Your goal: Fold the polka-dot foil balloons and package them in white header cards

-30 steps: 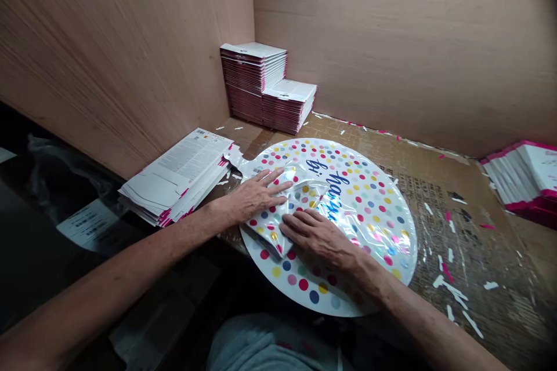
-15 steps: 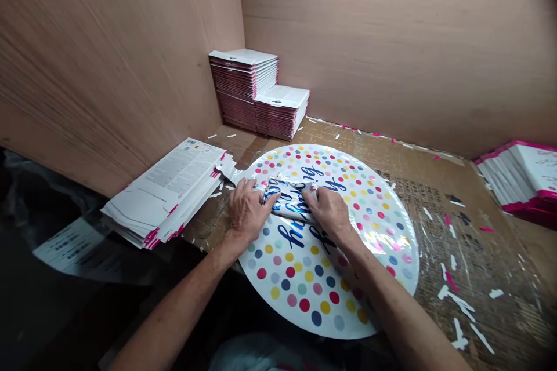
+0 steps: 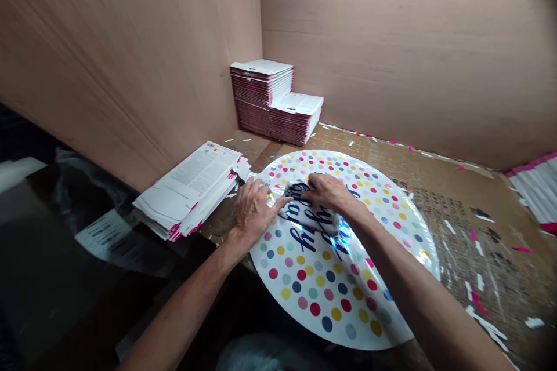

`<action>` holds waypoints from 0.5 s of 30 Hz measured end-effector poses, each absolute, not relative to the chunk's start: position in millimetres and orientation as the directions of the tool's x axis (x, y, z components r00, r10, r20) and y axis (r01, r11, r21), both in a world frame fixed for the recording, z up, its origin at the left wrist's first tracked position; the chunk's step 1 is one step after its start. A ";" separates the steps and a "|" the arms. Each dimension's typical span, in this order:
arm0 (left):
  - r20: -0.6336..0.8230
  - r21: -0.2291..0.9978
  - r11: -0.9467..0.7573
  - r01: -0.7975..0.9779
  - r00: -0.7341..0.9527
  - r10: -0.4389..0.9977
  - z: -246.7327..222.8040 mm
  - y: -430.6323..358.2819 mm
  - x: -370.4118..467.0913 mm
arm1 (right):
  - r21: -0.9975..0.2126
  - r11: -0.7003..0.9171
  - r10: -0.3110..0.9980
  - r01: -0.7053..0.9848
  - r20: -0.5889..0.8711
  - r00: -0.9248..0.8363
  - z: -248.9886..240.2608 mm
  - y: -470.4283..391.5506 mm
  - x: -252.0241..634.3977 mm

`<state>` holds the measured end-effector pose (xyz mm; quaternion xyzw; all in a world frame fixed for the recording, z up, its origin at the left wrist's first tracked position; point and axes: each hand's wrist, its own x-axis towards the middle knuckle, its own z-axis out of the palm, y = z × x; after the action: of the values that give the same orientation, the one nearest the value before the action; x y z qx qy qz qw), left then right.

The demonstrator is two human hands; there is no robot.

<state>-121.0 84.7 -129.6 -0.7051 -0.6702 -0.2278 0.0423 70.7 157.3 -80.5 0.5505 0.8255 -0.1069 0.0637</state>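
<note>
A flat round foil balloon (image 3: pixel 313 316), white with coloured dots and blue script lettering, lies in front of me. Its narrow tail (image 3: pixel 242 170) sticks out at the upper left. My left hand (image 3: pixel 256 208) rests on the balloon's left edge, fingers apart and thumb stretched toward the middle. Near its centre, my right hand (image 3: pixel 328 191) is closed, pinching a shiny piece of foil (image 3: pixel 300 197) with blue lettering. Whether this piece is a raised part of the balloon or a separate one, I cannot tell. The right fingertips are partly hidden.
White printed sleeves (image 3: pixel 191 177) with pink edges lie stacked at the left. Taller stacks (image 3: pixel 263 90) stand in the back corner against wooden walls (image 3: pixel 391 40). More sleeves (image 3: pixel 535 185) are at the right edge. Paper scraps (image 3: pixel 483 298) litter the cardboard surface (image 3: pixel 456 243).
My right hand has shifted up and away from me, drawing the lettered foil with it. The left hand stays at the balloon's left edge. The whole view has swung slightly left.
</note>
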 end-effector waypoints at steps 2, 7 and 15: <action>0.441 0.169 -0.008 0.986 -0.069 0.895 -117.1 72.3 -147.5 | -0.163 0.366 0.887 0.916 -0.236 -0.397 -83.5 143.9 85.7; 0.317 -0.111 0.239 0.965 -0.194 0.928 -91.5 58.6 -204.8 | -0.329 0.301 0.887 0.895 -0.247 -0.389 -97.9 114.6 117.7; -0.042 -0.235 0.087 0.968 -0.099 0.994 -52.8 98.6 -167.2 | -0.376 0.325 0.884 0.868 -0.207 -0.420 -100.5 95.0 141.5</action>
<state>-167.2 98.6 -52.8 -0.6680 -0.7344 0.1017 0.0643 141.5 95.0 -100.5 0.5382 0.8137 -0.2191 -0.0177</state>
